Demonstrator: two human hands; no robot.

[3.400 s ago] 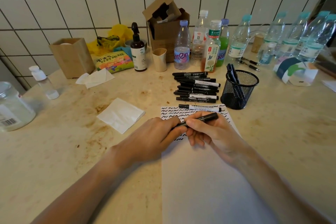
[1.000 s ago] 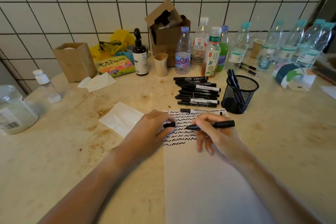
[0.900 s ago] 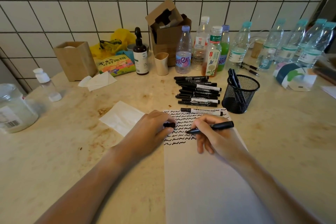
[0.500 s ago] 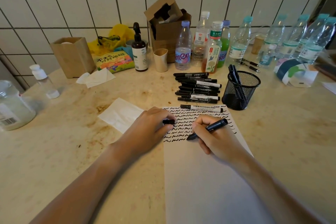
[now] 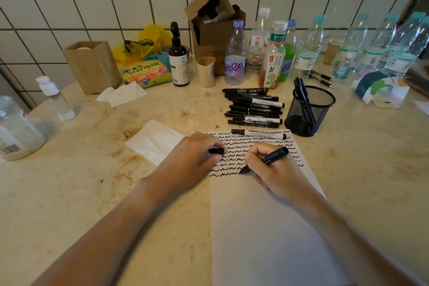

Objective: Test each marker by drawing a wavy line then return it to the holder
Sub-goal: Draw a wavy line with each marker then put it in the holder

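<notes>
Right hand (image 5: 274,172) grips marker (image 5: 271,158), tip on paper (image 5: 267,227) at lowest wavy row | left hand (image 5: 192,158) pinches cap (image 5: 216,151), resting on paper's edge | mesh holder (image 5: 310,111) beyond right hand

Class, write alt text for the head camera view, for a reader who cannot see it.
A person's right hand draws a wavy line with a black marker on paper, while the left hand pinches its cap. More markers lie beside a mesh holder.
</notes>
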